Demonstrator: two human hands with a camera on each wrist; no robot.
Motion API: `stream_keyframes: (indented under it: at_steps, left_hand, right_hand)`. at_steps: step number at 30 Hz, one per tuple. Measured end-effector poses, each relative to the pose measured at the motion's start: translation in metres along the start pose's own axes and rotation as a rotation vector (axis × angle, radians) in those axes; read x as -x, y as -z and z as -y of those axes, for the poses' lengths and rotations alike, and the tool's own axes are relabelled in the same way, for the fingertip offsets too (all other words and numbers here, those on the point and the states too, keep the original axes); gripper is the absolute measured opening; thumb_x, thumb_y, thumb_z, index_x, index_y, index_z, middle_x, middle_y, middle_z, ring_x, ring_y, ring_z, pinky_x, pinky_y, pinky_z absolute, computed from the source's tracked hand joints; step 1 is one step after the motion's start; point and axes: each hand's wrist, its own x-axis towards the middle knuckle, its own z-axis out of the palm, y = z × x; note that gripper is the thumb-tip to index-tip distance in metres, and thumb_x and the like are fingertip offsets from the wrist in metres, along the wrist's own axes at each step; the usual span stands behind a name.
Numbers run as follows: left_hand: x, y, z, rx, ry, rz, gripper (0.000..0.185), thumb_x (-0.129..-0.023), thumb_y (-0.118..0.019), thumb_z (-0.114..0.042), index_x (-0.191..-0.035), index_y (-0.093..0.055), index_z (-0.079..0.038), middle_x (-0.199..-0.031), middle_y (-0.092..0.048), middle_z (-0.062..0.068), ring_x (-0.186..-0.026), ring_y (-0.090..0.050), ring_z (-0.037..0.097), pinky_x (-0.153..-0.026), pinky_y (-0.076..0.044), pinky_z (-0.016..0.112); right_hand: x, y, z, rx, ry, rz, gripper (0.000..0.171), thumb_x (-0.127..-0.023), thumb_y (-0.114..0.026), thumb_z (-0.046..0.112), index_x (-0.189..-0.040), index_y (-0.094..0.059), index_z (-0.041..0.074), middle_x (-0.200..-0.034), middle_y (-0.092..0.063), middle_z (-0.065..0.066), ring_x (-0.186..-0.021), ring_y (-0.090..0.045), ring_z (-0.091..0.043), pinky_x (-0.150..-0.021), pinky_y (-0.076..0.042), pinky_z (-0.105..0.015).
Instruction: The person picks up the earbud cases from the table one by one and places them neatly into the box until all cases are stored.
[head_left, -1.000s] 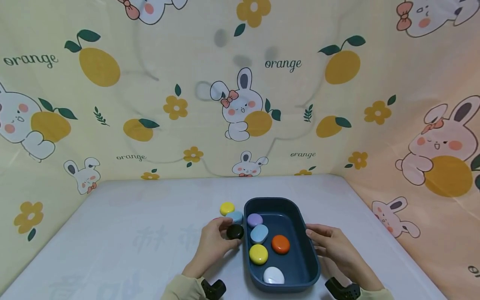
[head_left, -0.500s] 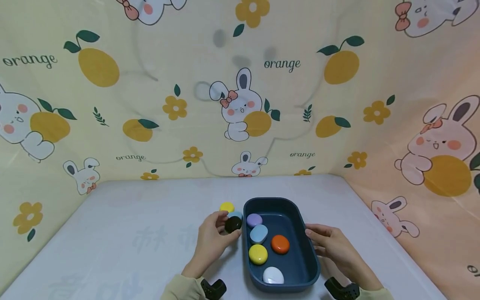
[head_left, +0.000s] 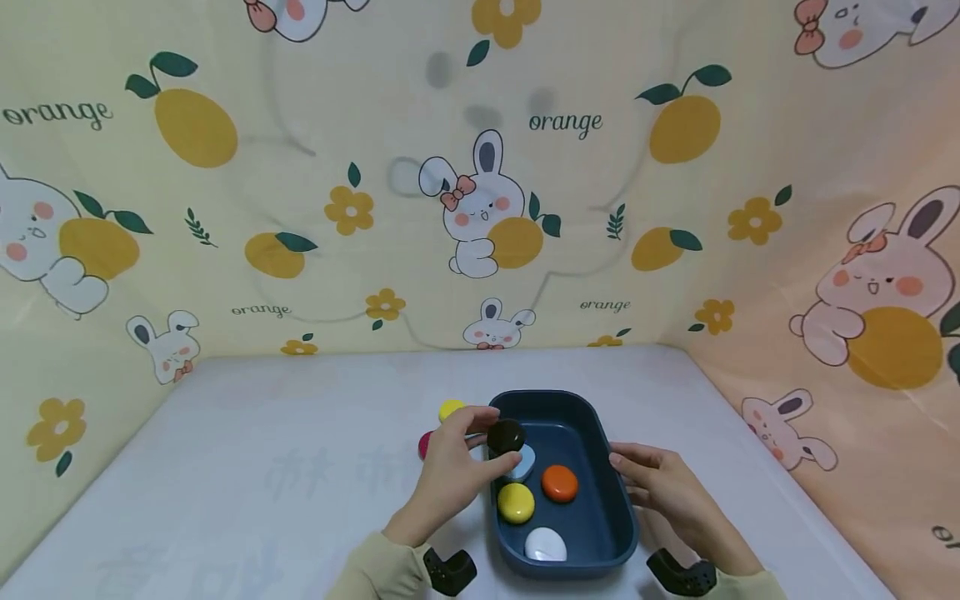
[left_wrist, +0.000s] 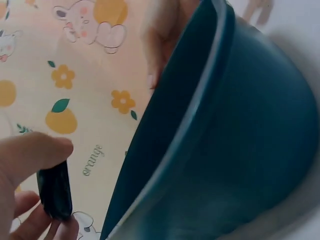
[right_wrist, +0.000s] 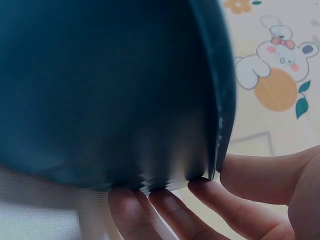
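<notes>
My left hand [head_left: 455, 467] pinches a glossy black disc [head_left: 506, 437] between thumb and fingers, above the left rim of the dark blue tray [head_left: 600, 533]. In the left wrist view the black disc [left_wrist: 55, 192] is held edge-on, apart from the tray wall [left_wrist: 240, 135]. My right hand [head_left: 667, 492] touches the tray's right side, its fingertips [right_wrist: 127, 202] against the outer wall. Inside the tray lie a light blue disc [head_left: 522, 463], partly covered, an orange disc [head_left: 559, 483], a yellow disc [head_left: 516, 503] and a white disc [head_left: 546, 544].
Left of the tray, a yellow disc [head_left: 451, 410] and a red disc [head_left: 425, 445] lie on the white tabletop [head_left: 300, 483], partly behind my left hand. A printed cloth [head_left: 315, 275] stands behind and at both sides of the table.
My left hand has carried the black disc right and slightly up, from beside the tray to over its left rim. A red disc has come into view; the purple disc is now covered.
</notes>
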Motion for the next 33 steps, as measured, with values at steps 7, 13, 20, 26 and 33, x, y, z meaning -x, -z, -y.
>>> stream_keyframes:
  at_steps: [7,13,20,26,33]
  left_hand:
    - [-0.005,-0.017,0.000,0.027,-0.079,0.137,0.052,-0.080,-0.084,-0.023,-0.125,-0.060,-0.013,-0.120,-0.062,0.002,-0.108,-0.059,0.013,-0.092,-0.052,0.032]
    - [-0.010,-0.034,-0.001,0.037,-0.076,0.227,0.049,-0.080,-0.084,-0.026,-0.122,-0.061,-0.013,-0.116,-0.064,0.001,-0.103,-0.060,0.010,-0.089,-0.053,0.028]
    - [-0.010,-0.039,-0.006,0.018,-0.026,0.341,0.066,-0.081,-0.080,-0.043,-0.134,-0.055,-0.015,-0.122,-0.060,-0.009,-0.112,-0.058,0.013,-0.095,-0.050,0.032]
    - [-0.013,-0.022,-0.009,0.032,0.010,0.267,0.060,-0.086,-0.073,-0.049,-0.134,-0.055,-0.017,-0.130,-0.057,-0.003,-0.117,-0.055,0.016,-0.099,-0.048,0.038]
    - [-0.018,0.013,0.006,-0.006,-0.003,-0.032,0.049,-0.088,-0.076,-0.036,-0.127,-0.060,-0.011,-0.125,-0.060,0.005,-0.114,-0.058,0.023,-0.097,-0.050,0.040]
  right_hand:
    - [-0.001,0.001,-0.001,-0.004,0.005,-0.003,0.049,-0.099,-0.062,0.028,-0.135,-0.055,-0.003,-0.127,-0.061,-0.018,-0.104,-0.064,-0.029,-0.086,-0.055,-0.047]
    - [-0.002,0.002,-0.002,-0.004,0.011,-0.006,0.050,-0.099,-0.061,0.029,-0.136,-0.055,-0.003,-0.127,-0.061,-0.019,-0.105,-0.064,-0.031,-0.087,-0.055,-0.049]
    - [-0.003,0.003,-0.003,-0.009,0.016,0.017,0.050,-0.100,-0.059,0.028,-0.137,-0.053,-0.005,-0.126,-0.062,-0.020,-0.103,-0.065,-0.032,-0.085,-0.055,-0.048]
    - [-0.002,0.004,-0.002,0.000,0.020,0.029,0.050,-0.100,-0.059,0.028,-0.137,-0.052,-0.005,-0.126,-0.061,-0.020,-0.103,-0.064,-0.030,-0.086,-0.055,-0.046]
    - [-0.001,0.005,-0.003,-0.015,0.020,0.032,0.050,-0.100,-0.060,0.027,-0.137,-0.052,-0.005,-0.125,-0.061,-0.019,-0.102,-0.064,-0.029,-0.085,-0.056,-0.045]
